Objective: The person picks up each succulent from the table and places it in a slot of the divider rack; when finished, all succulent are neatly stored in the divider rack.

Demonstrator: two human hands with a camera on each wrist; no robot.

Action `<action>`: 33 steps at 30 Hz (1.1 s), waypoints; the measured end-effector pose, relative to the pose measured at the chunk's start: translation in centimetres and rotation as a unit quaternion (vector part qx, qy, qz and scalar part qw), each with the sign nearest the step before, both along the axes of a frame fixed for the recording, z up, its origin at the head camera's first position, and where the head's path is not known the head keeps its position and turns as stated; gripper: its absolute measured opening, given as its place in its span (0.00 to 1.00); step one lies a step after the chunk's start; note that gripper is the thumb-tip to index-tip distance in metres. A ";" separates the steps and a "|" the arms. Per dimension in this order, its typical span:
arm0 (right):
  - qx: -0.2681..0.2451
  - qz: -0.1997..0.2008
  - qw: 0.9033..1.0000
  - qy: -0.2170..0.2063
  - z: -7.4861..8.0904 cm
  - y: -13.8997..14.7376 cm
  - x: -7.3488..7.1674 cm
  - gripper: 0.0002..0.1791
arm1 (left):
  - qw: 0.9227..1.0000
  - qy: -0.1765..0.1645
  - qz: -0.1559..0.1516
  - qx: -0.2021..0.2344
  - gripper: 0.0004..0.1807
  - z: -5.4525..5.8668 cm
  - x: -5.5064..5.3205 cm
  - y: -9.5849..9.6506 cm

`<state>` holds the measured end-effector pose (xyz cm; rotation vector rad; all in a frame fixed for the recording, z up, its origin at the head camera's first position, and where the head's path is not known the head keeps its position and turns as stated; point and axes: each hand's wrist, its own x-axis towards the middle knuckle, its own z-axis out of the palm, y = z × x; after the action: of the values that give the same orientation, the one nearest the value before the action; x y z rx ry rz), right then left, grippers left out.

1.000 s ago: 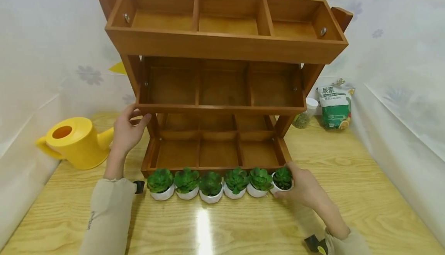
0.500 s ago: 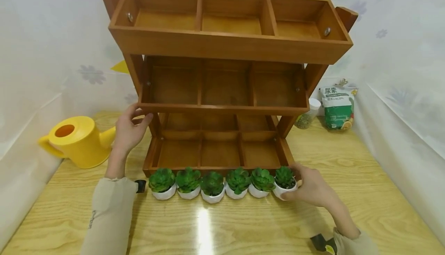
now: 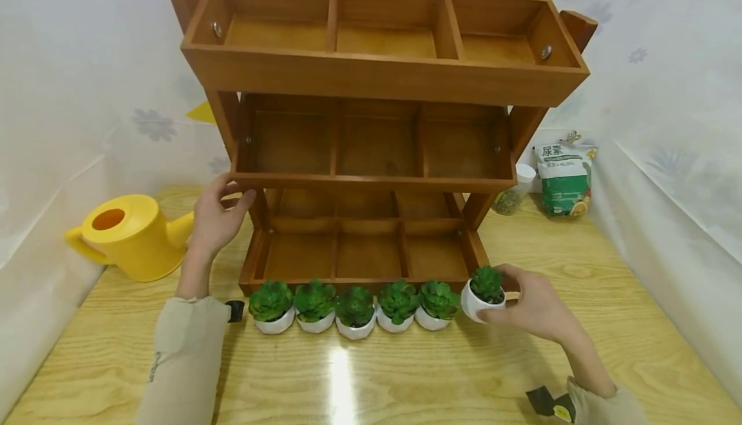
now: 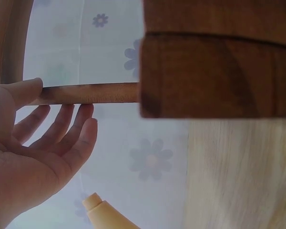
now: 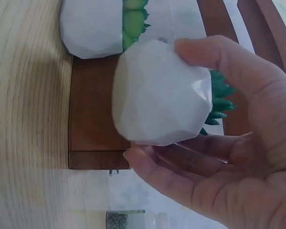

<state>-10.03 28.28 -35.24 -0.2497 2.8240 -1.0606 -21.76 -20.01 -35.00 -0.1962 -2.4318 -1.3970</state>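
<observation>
A three-tier wooden plant stand (image 3: 377,80) with divided trays stands on the table. At the left end of its middle tray, my left hand (image 3: 219,219) holds a narrow wooden part; the left wrist view has the thumb above this wooden bar (image 4: 105,93) and the fingers below it. My right hand (image 3: 539,302) grips a small potted succulent (image 3: 485,286), its white faceted pot (image 5: 157,95) between thumb and fingers. This pot is slightly tilted and raised off the table. Several similar succulents (image 3: 355,312) line up along the stand's front edge, left of it.
A yellow watering can (image 3: 139,245) stands left of my left forearm. Behind the stand on the right are a white-lidded jar (image 3: 513,190) of granules and a green-and-white bag (image 3: 563,180) closed with a clip. Pale floral sheeting (image 3: 666,122) surrounds the wood-grain table (image 3: 278,380).
My right hand has lifted the rightmost succulent from the row and moved it a little to the right, tilting it. My left hand keeps its hold on the stand.
</observation>
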 end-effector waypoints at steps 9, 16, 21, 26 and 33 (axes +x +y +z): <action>-0.050 -0.024 0.998 0.029 0.0 -0.7 -1.5 0.34 | 1.000 0.013 -0.004 -0.006 0.21 -0.3 -0.1 0.0; -0.080 -0.032 0.996 0.015 0.2 -1.5 -3.4 0.34 | 1.000 0.017 -0.007 -0.009 0.22 -0.1 0.2 0.2; -0.078 -0.036 0.996 0.010 0.1 -2.1 -5.0 0.29 | 1.000 0.021 -0.012 -0.011 0.22 0.0 0.1 0.2; -0.075 -0.041 0.996 -0.020 0.6 -2.9 -6.4 0.34 | 1.000 0.019 -0.015 -0.008 0.22 0.1 0.2 0.2; -0.053 -0.018 0.997 -0.052 1.1 -3.5 -8.6 0.40 | 1.000 0.006 -0.009 -0.012 0.22 0.0 0.3 0.2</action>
<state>-18.59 24.78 -34.10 -0.1484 2.6943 -1.1962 -21.50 -19.85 -34.98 -0.2307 -2.4443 -1.3704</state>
